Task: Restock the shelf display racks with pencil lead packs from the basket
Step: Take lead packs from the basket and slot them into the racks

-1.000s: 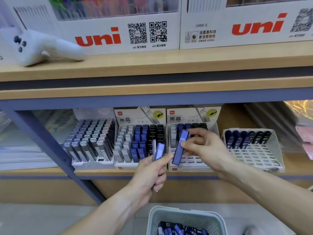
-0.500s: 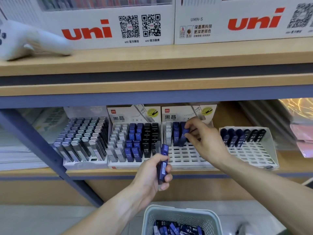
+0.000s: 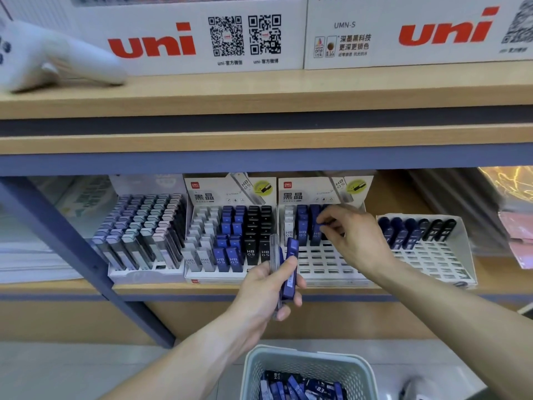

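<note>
Nearest the camera, a pale plastic basket (image 3: 305, 368) with a slotted wall and rounded rim is sitting at the bottom edge, cut off below; slim blue pencil lead packs (image 3: 300, 386) are lying jumbled inside it.

Above the basket, the left hand (image 3: 266, 293) is gripping two flat rectangular packs upright, fingers curled around them: a blue pack (image 3: 290, 272) in front and a clear greyish one (image 3: 274, 258) behind it, the latter hard to make out.

Further in, the right hand (image 3: 350, 241) is reaching into the second white display rack (image 3: 323, 267), its fingertips pinching the top of a blue pack (image 3: 322, 223) standing in the back row. The hand is hiding that pack's lower part and the slots behind it. The rack's front grid of rectangular slots is showing bare.

To its left, another white rack (image 3: 230, 235) is holding grey, blue and black packs, with a fuller rack (image 3: 144, 232) of greyish packs beyond. On the right, a tilted white rack (image 3: 432, 255) is carrying one back row of dark packs.

All are resting on a wood-grain shelf (image 3: 504, 281). On the shelf above, white "uni" cartons (image 3: 178, 39) are cut off at the top, and a blurred white object (image 3: 54, 59) is lying at the left.
</note>
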`<state>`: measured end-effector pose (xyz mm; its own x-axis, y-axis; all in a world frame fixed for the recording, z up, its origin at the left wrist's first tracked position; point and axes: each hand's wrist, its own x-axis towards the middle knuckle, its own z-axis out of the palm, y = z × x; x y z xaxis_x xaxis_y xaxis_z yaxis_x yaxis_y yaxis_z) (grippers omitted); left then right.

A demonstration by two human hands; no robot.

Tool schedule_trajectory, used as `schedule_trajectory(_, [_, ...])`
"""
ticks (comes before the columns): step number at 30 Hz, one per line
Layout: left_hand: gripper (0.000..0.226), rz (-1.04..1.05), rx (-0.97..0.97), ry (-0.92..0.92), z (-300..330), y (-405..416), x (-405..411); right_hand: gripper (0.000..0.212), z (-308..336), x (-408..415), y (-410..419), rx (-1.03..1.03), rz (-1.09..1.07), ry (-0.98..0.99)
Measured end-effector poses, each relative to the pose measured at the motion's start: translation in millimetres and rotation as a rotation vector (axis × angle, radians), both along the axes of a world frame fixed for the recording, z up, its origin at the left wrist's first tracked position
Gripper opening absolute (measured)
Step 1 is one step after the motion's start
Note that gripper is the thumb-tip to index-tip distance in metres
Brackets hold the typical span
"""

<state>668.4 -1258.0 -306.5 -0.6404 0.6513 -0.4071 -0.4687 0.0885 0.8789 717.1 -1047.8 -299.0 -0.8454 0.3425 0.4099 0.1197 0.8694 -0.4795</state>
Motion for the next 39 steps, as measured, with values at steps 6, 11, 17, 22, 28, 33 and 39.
schedule_trajectory(6, [0.039, -0.020, -0.008, 0.035, -2.5, -0.1, 3.4, 0.029, 6.2, 3.5, -5.8, 0.005, -0.078, -0.021])
schedule_trajectory(11, [0.036, -0.019, -0.003, 0.048, -1.4, -0.3, 3.1, 0.017, 26.5, 14.8, -42.2, -0.882, 0.005, -0.154])
schedule_trajectory(17, [0.030, -0.047, 0.055, 0.016, 1.4, 1.0, 5.7, 0.029, 29.3, 27.0, -46.7, -1.099, 0.084, -0.184])
schedule_trajectory(22, [0.033, -0.026, 0.132, -0.108, 1.0, 0.6, 3.4, 0.030, 29.0, 21.2, -40.2, -1.135, 0.034, -0.068])
schedule_trajectory(28, [0.027, -0.012, 0.148, -0.108, 0.0, 0.2, 4.0, 0.028, 25.8, 20.2, -36.8, -1.163, 0.028, -0.034])
schedule_trajectory(33, [0.025, -0.030, 0.138, -0.081, 1.8, 0.5, 5.3, 0.026, 30.0, 18.1, -35.3, -1.081, -0.006, -0.008])
schedule_trajectory(39, [0.024, 0.033, 0.109, -0.013, -3.0, 2.1, 5.0, 0.029, 27.2, 14.3, -39.3, -1.022, -0.042, 0.047])
